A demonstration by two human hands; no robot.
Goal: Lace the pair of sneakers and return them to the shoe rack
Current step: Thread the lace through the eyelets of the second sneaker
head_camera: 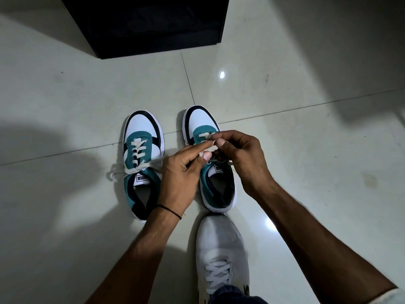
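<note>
Your left hand [184, 170] and right hand [238, 154] meet over the right sneaker [210, 172], each pinching its lace [208, 148] between thumb and fingers, wrists low, forearms converging. That shoe looks only partly laced. The left sneaker [142, 163] beside it seems laced, ends loose. Both sit on the floor [306, 150], the dark rack [153, 25] well beyond.

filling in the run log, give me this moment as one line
stage: lacing right sneaker | left hand: pinching lace | right hand: pinching lace | left sneaker: laced, ends loose | both on floor
</note>
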